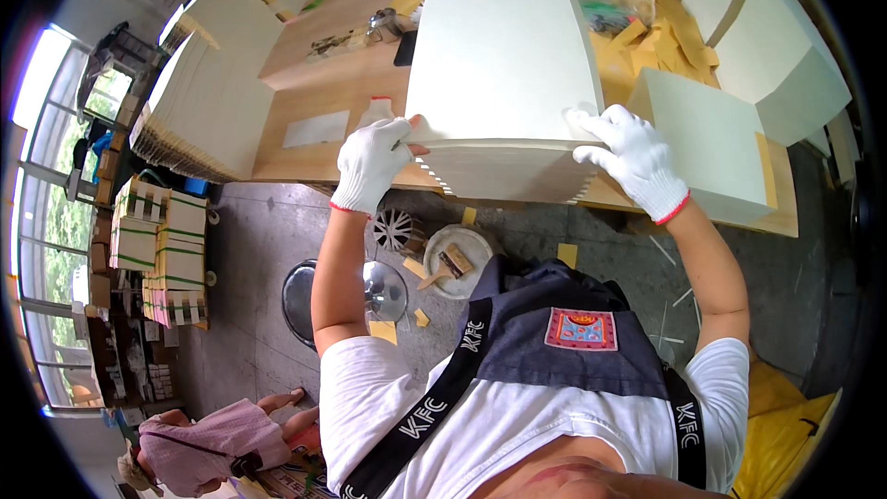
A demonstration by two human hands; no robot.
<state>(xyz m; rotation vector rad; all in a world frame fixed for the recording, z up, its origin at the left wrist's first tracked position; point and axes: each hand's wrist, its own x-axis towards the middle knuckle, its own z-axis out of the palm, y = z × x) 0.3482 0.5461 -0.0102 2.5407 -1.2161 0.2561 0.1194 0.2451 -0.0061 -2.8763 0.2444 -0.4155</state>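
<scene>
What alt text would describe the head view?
Two white-gloved hands, left hand and right hand, grip the near corners of a tall stack of cream paper sheets at the edge of a cluttered wooden worktable.

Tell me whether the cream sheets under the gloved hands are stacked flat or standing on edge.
Stacked flat. The cream sheets lie in a pile on the table; the left hand and right hand grip its near corners.

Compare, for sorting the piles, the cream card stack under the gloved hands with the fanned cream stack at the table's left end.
The cream card stack under the hands lies squared, both gloved hands gripping its near corners; the fanned cream stack at the left end is untouched, with stepped edges. Both are pale cream sheets on the wooden table.
</scene>
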